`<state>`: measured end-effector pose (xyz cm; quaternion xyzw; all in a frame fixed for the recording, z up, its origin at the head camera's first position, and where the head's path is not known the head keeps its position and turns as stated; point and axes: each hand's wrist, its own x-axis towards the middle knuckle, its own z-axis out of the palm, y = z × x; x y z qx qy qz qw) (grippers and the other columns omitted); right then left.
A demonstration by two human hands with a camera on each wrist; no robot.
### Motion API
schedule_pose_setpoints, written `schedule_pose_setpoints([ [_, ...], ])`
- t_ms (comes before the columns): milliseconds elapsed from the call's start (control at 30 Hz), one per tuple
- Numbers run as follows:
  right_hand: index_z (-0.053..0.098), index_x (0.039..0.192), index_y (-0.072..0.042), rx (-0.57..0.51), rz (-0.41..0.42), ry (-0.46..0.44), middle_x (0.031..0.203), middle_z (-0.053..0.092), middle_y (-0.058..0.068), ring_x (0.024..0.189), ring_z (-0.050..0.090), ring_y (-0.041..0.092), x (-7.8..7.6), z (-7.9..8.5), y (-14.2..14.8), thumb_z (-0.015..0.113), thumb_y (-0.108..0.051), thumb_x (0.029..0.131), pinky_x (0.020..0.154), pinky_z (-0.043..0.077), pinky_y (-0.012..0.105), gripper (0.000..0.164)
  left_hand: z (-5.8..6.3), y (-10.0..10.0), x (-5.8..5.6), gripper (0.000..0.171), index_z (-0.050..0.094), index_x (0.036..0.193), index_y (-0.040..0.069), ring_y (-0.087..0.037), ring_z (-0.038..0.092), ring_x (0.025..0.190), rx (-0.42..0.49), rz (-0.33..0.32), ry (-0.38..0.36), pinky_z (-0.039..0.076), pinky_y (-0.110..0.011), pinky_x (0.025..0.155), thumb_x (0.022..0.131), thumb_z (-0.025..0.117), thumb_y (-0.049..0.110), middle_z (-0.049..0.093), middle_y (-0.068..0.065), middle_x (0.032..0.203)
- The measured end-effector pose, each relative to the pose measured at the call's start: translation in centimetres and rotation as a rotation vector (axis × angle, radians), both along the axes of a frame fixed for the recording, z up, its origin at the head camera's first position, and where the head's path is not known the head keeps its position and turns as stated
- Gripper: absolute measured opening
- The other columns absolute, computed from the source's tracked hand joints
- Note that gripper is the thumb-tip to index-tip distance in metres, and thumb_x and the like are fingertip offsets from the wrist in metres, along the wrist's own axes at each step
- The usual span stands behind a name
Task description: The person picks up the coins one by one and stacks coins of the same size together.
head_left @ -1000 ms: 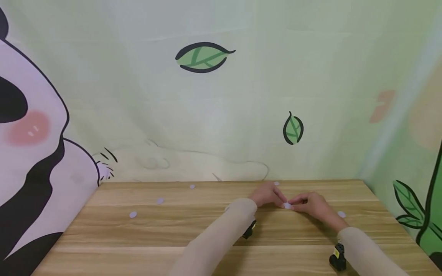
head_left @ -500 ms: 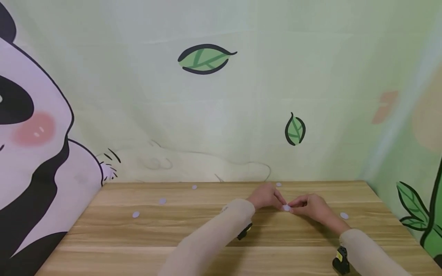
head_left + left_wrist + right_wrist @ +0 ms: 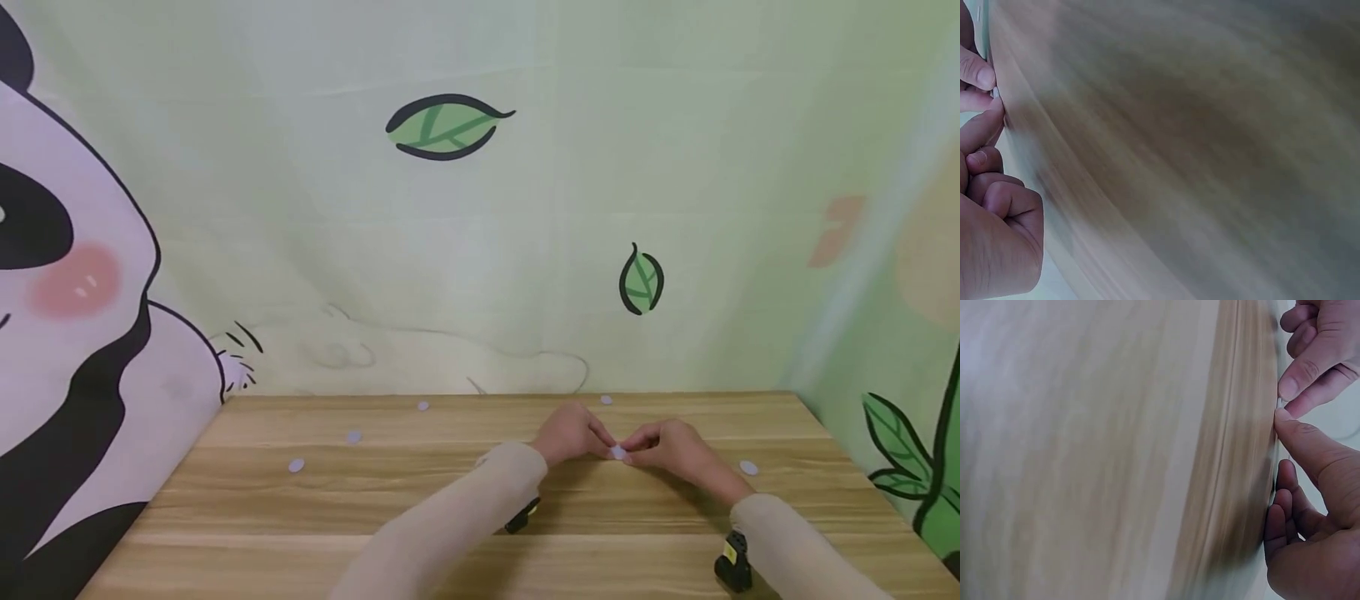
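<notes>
A small, thin white disc is held between both hands above the wooden table, near its back right part. My left hand pinches the disc's left side with thumb and finger. From the other side my right hand pinches it, so the fingertips of both hands nearly meet. In the left wrist view only a sliver of the disc shows between the fingertips. The right wrist view has the left hand above and the right hand below, its other fingers curled in.
Several more white discs lie spread on the table: one disc right of the right hand, another near the back edge, others to the left. A printed cloth backdrop stands behind the table.
Both hands have shifted slightly left and nearer with the disc, still pinching it. The left forearm has swung a little to the left. The discs on the table keep their places.
</notes>
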<state>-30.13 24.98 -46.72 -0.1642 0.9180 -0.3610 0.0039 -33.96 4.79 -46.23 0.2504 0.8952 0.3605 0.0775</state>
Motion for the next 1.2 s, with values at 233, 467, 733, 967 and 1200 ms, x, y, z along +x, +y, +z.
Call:
schedule_pose_setpoints([
  [233, 0.081, 0.093, -0.007, -0.026, 0.038, 0.024, 0.091, 0.078, 0.003, 0.085, 0.065, 0.010, -0.1, -0.5, -0.8, 0.086, -0.015, 0.082, 0.071, 0.049, 0.021, 0.014, -0.2, -0.9, 0.2, 0.008, 0.084, 0.087, 0.022, -0.001, 0.059, 0.072, -0.030, 0.037, -0.073, 0.046, -0.018, 0.065, 0.079, 0.088, 0.022, 0.075, 0.012, 0.078],
  [467, 0.081, 0.094, -0.006, -0.044, 0.046, 0.029, 0.091, 0.078, 0.004, 0.085, 0.066, 0.013, 0.1, -0.6, -1.7, 0.085, -0.013, 0.083, 0.070, 0.050, 0.022, 0.013, 0.5, -1.9, 0.7, 0.009, 0.083, 0.089, 0.017, -0.010, 0.053, 0.045, 0.006, 0.039, -0.177, 0.042, -0.022, 0.043, 0.081, 0.087, 0.016, 0.068, 0.003, 0.061],
  [733, 0.081, 0.094, -0.006, -0.075, 0.046, -0.014, 0.091, 0.078, 0.004, 0.086, 0.065, 0.014, 0.6, -0.4, -2.9, 0.085, -0.016, 0.084, 0.072, 0.050, 0.024, 0.014, 0.3, -2.7, 0.7, 0.007, 0.083, 0.087, 0.022, -0.010, 0.057, 0.047, -0.046, 0.052, -0.173, 0.043, -0.023, 0.043, 0.081, 0.087, 0.020, 0.068, 0.007, 0.062],
  [967, 0.081, 0.093, -0.008, -0.067, 0.040, -0.008, 0.091, 0.077, 0.002, 0.088, 0.063, 0.012, 0.6, -0.4, -3.9, 0.085, -0.019, 0.084, 0.074, 0.049, 0.025, 0.015, 0.3, -4.1, 0.8, 0.008, 0.083, 0.089, 0.023, -0.008, 0.053, 0.047, -0.052, 0.023, -0.143, 0.041, -0.022, 0.044, 0.082, 0.087, 0.023, 0.066, 0.007, 0.060],
  [1200, 0.081, 0.092, -0.007, -0.051, 0.080, 0.026, 0.092, 0.078, 0.002, 0.089, 0.065, 0.013, 0.6, -0.3, -4.8, 0.085, -0.018, 0.083, 0.074, 0.050, 0.024, 0.014, 0.3, -5.3, 1.4, 0.012, 0.083, 0.093, 0.019, -0.008, 0.047, 0.043, -0.029, 0.004, -0.137, 0.036, -0.020, 0.042, 0.082, 0.086, 0.019, 0.060, 0.004, 0.053],
])
